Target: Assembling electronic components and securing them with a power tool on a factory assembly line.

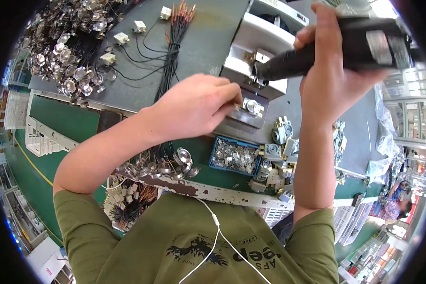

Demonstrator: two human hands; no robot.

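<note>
Left fingers (pixel 229 92) partly hidden; metal bits (pixel 234 156) too small.

Surroundings noted left and right of the bench (pixel 206 54)

Left: a green floor (pixel 26 182) is seen, marked by a yellow line (pixel 33 164). A white openwork basket (pixel 38 142) is placed near the bench edge; a white carton (pixel 40 258) is seen lower down. Right: crumpled clear plastic (pixel 386 128) is laid by the bench's far side. Farther off, a person (pixel 389 209) in patterned clothing is partly seen.
</note>
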